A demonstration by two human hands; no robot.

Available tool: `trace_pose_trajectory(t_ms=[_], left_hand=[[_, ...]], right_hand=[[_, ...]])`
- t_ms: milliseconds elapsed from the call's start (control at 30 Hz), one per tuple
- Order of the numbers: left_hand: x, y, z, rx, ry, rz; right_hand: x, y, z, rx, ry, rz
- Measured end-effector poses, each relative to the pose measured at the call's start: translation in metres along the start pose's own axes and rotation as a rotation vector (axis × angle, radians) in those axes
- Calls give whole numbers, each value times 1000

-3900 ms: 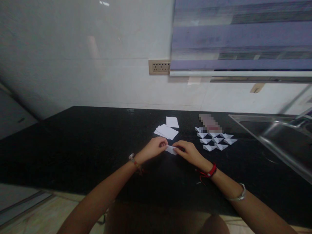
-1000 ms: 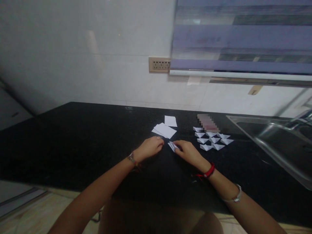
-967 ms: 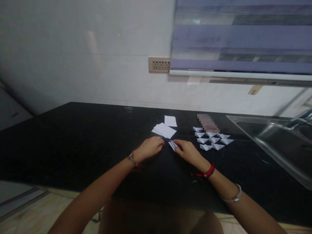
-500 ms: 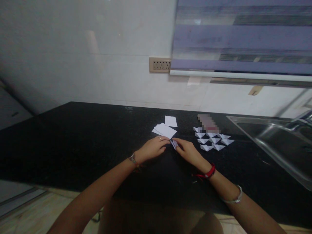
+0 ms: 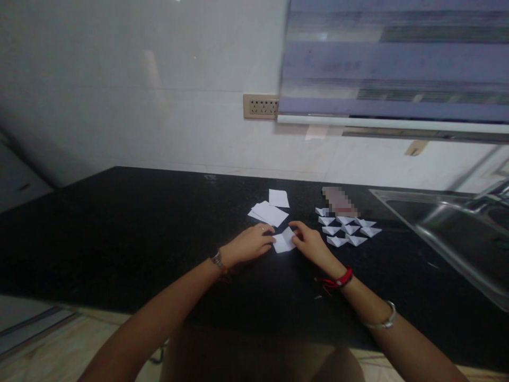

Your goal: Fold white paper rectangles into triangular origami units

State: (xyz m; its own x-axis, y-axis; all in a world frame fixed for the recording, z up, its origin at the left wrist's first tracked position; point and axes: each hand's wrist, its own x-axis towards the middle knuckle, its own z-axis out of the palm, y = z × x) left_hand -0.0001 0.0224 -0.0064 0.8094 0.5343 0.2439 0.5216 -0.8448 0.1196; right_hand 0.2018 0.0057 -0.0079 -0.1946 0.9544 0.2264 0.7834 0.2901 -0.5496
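Observation:
A small white paper piece lies spread open on the black countertop between my hands. My left hand has its fingers curled and pinches the paper's left edge. My right hand pinches the right edge with thumb and fingers. Just beyond my hands lies a small stack of flat white paper sheets, with one more sheet behind it. To the right sit several folded white paper triangles in rows.
A blurred pinkish object lies behind the triangles. A steel sink with a tap takes up the right end of the countertop. A wall socket and a striped blind are on the wall behind.
The paper was folded small and held in my right hand alone; my left hand has rejoined it, and the paper is now unfolded wider and flat between both hands.

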Motion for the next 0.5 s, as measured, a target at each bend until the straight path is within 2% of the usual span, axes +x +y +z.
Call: trace_pose_trajectory(t_ms=[200, 500], left_hand=[[2, 1, -1, -25, -56, 11], [1, 1, 0, 37, -70, -25]], right_hand=[[1, 3, -1, -53, -25, 14], [1, 4, 3, 34, -15, 16]])
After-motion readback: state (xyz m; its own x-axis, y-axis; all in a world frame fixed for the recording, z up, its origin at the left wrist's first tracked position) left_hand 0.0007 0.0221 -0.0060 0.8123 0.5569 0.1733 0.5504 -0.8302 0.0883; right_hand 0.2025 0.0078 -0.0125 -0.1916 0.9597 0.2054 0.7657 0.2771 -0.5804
